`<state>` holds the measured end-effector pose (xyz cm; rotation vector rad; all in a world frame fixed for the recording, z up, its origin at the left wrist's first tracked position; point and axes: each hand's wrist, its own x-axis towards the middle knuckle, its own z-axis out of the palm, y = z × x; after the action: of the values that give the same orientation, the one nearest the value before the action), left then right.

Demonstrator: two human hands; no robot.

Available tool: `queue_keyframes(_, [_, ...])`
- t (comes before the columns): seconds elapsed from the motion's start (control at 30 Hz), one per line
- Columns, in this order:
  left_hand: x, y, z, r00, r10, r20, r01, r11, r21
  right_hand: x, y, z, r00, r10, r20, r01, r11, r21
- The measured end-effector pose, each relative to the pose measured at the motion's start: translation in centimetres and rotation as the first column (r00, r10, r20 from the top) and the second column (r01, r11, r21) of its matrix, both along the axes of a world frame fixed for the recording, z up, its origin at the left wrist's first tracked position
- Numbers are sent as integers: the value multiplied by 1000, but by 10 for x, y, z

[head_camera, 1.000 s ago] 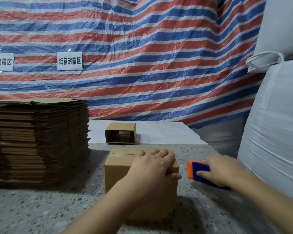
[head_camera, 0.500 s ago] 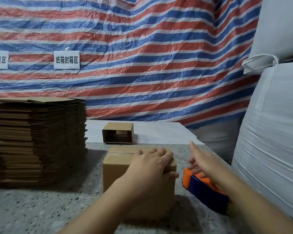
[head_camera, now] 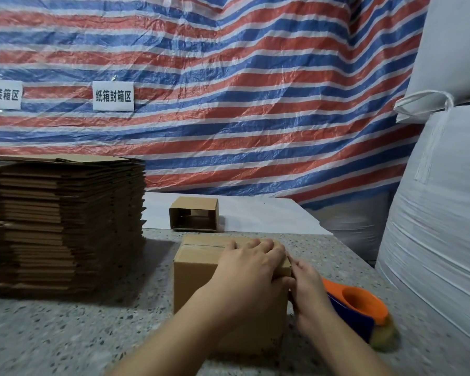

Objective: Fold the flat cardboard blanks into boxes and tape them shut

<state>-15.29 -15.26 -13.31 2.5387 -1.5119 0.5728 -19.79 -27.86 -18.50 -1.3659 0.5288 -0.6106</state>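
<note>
A folded cardboard box [head_camera: 196, 270] stands on the speckled table [head_camera: 65, 335], its top flaps closed with a seam across them. My left hand [head_camera: 251, 270] lies flat on the box top and presses the flaps down, thumb over the front edge. My right hand [head_camera: 310, 289] is at the box's right side, fingertips touching its upper right corner. It holds an orange and blue tape dispenser [head_camera: 361, 305], tilted, which sticks out behind the hand. Where the tape meets the box is hidden by my hands.
A tall stack of flat cardboard blanks [head_camera: 65, 221] fills the table's left side. A small open box [head_camera: 194, 217] lies on its side on a white board [head_camera: 269, 215] behind. Large white sacks [head_camera: 440, 213] crowd the right edge. A striped tarp [head_camera: 228, 104] hangs at the back.
My right hand took up the tape dispenser from the table at the right and brought it in against the box's right side. My left hand stayed on the box top.
</note>
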Motion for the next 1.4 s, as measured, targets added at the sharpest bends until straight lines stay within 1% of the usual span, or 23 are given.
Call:
queue_keyframes(0.07, [0, 0, 0, 1000, 2, -2, -2, 1000, 10, 2, 4, -12, 1000, 6, -6, -6, 998, 65])
queue_keyframes(0.13, [0, 0, 1, 1000, 12, 3, -12, 1000, 16, 2, 4, -23, 999, 21, -25, -19, 998, 66])
queue_keyframes(0.2, [-1, 1, 2, 999, 29, -33, -29, 999, 18, 1, 0, -22, 1000, 1, -21, -2, 1000, -26])
queue_keyframes(0.27, [-2, 2, 3, 996, 31, -79, -31, 999, 9, -3, -6, -11, 998, -35, 56, 43, 989, -143])
queue_keyframes(0.3, [-2, 3, 3, 995, 28, -93, -28, 1000, -3, -4, -8, -4, 995, -20, 102, 40, 980, -196])
queue_keyframes(0.37, [-2, 3, 3, 993, 20, -118, -26, 999, -44, -4, -4, 5, 982, 119, 144, -80, 964, -254])
queue_keyframes(0.43, [-2, 3, 3, 991, 20, -131, -30, 997, -70, -2, 5, 3, 949, 285, 138, -259, 949, -180])
queue_keyframes(0.57, [-3, 2, 5, 985, 15, -174, -36, 992, -118, -3, 11, -6, 923, 336, 188, -324, 942, -91])
queue_keyframes(0.63, [-3, 4, 9, 971, -33, -237, -22, 974, -225, -8, 10, -5, 916, 350, 195, -349, 936, -44])
queue_keyframes(0.7, [-5, 7, 15, 933, -99, -346, -49, 917, -396, -12, 12, -6, 924, 362, 123, -360, 932, -42])
queue_keyframes(0.77, [-6, 12, 24, 847, -199, -492, -142, 808, -572, -15, 13, -6, 947, 322, 22, -319, 945, -72])
queue_keyframes(0.8, [-5, 16, 27, 808, -255, -531, -193, 737, -647, -17, 12, -4, 952, 304, -7, -304, 947, -104])
queue_keyframes(0.83, [-3, 22, 29, 802, -283, -526, -230, 665, -710, -18, 11, -2, 961, 275, -22, -276, 951, -138])
queue_keyframes(0.93, [9, 48, 24, 895, -191, -403, -284, 454, -844, -19, 6, 2, 985, 175, -9, -170, 944, -281])
queue_keyframes(0.97, [13, 59, 18, 898, -151, -412, -324, 406, -855, -20, 6, -1, 985, 171, 15, -158, 935, -318])
queue_keyframes(1.0, [18, 68, 9, 878, -131, -460, -384, 379, -842, -21, 5, -7, 985, 172, 28, -152, 924, -351])
queue_keyframes(1.03, [23, 75, -2, 833, -133, -537, -458, 379, -804, -23, 6, -13, 985, 173, 23, -152, 914, -377])
queue_keyframes(1.07, [26, 80, -14, 774, -148, -616, -521, 406, -751, -24, 8, -21, 985, 173, 8, -155, 904, -399])
queue_keyframes(1.13, [27, 84, -38, 669, -209, -713, -550, 506, -664, -24, 14, -34, 984, 180, -16, -171, 896, -411])
queue_keyframes(1.17, [25, 84, -48, 633, -251, -733, -543, 531, -651, -23, 20, -35, 987, 155, -36, -155, 895, -419])
queue_keyframes(1.3, [41, 85, -43, 581, -364, -728, -557, 475, -681, -9, 19, -8, 998, -46, -43, 20, 874, -486])
queue_keyframes(1.33, [50, 85, -36, 564, -379, -734, -552, 488, -676, -4, 12, 2, 995, -74, -66, 29, 855, -518])
queue_keyframes(1.4, [64, 80, -24, 518, -338, -786, -568, 551, -611, 12, -6, 19, 975, -119, -187, -6, 829, -559])
